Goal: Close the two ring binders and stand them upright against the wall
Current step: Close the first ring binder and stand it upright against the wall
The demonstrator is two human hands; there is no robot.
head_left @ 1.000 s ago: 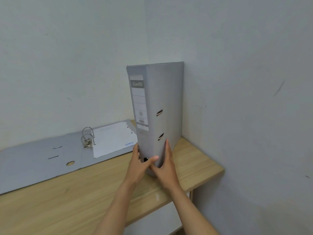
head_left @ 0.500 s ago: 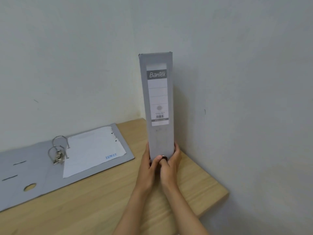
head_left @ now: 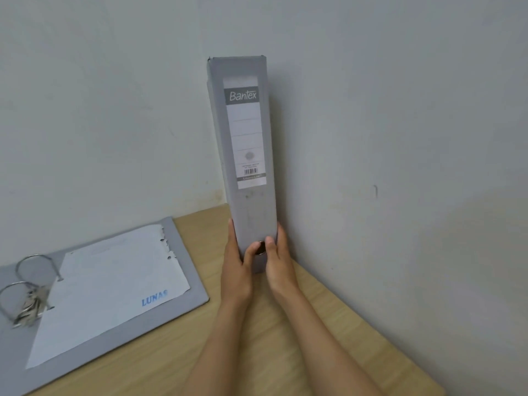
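A closed grey binder (head_left: 245, 144) stands upright in the corner, its labelled spine facing me and its right side against the right wall. My left hand (head_left: 237, 267) grips the spine's lower left edge, thumb by the finger hole. My right hand (head_left: 281, 264) grips the lower right edge, between the binder and the wall. A second grey binder (head_left: 183, 252) lies open and flat on the wooden table (head_left: 285, 352) at the left, with a white sheet (head_left: 108, 290) on its right cover and its metal rings (head_left: 31, 287) open.
Pale walls (head_left: 400, 110) meet in a corner behind the upright binder. The table's right edge runs along the right wall and its front right corner shows at the lower right. Bare wood lies between the two binders.
The upright binder has been turned so its spine faces me and pushed back into the corner. Both hands stayed on its base. The view shifted, bringing the open binder closer.
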